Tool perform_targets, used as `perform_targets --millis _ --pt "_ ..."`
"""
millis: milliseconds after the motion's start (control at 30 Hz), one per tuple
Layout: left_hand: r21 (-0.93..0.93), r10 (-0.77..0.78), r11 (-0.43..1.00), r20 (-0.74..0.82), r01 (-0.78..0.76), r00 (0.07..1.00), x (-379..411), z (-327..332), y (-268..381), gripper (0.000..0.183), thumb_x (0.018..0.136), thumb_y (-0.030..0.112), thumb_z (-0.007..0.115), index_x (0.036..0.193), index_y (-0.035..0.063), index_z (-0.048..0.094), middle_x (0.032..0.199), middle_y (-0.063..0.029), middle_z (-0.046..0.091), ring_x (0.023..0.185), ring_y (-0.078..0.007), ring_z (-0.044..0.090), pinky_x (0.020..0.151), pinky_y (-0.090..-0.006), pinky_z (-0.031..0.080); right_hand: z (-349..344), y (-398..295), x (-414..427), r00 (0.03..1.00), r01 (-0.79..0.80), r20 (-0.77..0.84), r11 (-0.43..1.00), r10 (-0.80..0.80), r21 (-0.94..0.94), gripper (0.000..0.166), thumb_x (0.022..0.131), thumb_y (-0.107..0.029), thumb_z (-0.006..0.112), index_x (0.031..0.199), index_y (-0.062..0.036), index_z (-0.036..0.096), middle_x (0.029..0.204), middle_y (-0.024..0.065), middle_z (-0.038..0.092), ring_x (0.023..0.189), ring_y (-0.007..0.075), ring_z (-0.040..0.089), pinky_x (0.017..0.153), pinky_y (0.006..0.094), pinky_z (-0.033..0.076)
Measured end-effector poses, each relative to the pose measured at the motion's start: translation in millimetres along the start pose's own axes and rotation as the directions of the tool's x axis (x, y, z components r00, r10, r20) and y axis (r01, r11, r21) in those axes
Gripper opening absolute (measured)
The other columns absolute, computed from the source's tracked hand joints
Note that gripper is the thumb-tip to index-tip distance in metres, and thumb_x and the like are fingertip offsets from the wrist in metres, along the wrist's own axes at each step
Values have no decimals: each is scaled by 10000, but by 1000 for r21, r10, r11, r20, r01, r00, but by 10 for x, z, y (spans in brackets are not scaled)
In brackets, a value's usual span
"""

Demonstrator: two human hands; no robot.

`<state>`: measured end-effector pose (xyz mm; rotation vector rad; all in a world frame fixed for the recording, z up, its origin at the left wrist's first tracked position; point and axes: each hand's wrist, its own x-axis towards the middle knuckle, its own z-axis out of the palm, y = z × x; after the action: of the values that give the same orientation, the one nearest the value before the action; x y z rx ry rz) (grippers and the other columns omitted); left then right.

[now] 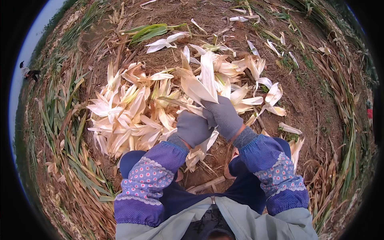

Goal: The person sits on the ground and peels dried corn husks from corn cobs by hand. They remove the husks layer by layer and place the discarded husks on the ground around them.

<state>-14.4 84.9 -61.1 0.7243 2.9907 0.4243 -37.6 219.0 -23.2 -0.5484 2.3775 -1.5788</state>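
Both of my hands, in grey knit gloves, meet in front of my knees. My right hand [225, 115] grips pale, dry corn husk leaves [198, 87], which stick up and away from me. Closed into a fist, my left hand [193, 128] presses against it at the base of the same husk. One narrow husk strip [180, 103] points out to the left above the left fist. Whether a cob sits inside the hands is hidden by the gloves. Just beyond and to the left lies a heap of dry corn husks [129, 111].
Loose husks [273, 97] lie to the right of the heap. A green corn leaf [150, 32] rests on the soil farther out. Rows of cut stalks [69, 126] run along the left, with more stalks [345, 126] at right. A person [28, 72] is far off at left.
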Motion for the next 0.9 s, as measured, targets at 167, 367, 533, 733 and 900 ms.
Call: perform_targets --millis 167,367,533,733,900 --pt "-52 115 991 -174 -126 978 58 80 29 229 706 305 633 837 119 652 782 -73 653 686 -259 631 610 -383 494 -86 16 -14 941 -328 83 825 328 461 241 891 -171 526 1001 41 557 722 31 528 557 80 506 483 226 418" --pt "-483 -154 841 219 244 964 40 125 68 207 744 222 633 839 37 635 823 -119 644 715 -260 624 637 -358 491 -10 -166 20 900 -263 19 508 436 820 256 905 -245 536 948 3 579 567 -37 434 443 58 386 410 203 303" --pt "-847 -178 529 -40 61 983 70 323 106 131 785 68 574 873 -17 619 767 -117 621 712 -176 608 622 -293 486 -110 -224 145 944 -47 -55 297 325 954 227 921 -224 471 981 -14 534 497 -59 340 387 54 288 383 210 247" --pt "-971 -250 -95 235 218 939 61 68 281 177 879 64 496 1032 13 569 970 -49 608 849 -148 596 728 -276 496 -143 -349 143 964 40 -95 216 249 976 212 933 -201 417 988 -31 532 494 -68 323 381 48 264 373 205 248" --pt "-907 -65 386 157 170 985 78 -55 199 198 880 59 485 1056 1 555 982 -106 608 875 -185 599 747 -272 485 -231 -382 163 990 95 -93 -14 110 995 227 949 -186 377 1005 -25 527 501 -75 313 379 41 260 368 209 249"
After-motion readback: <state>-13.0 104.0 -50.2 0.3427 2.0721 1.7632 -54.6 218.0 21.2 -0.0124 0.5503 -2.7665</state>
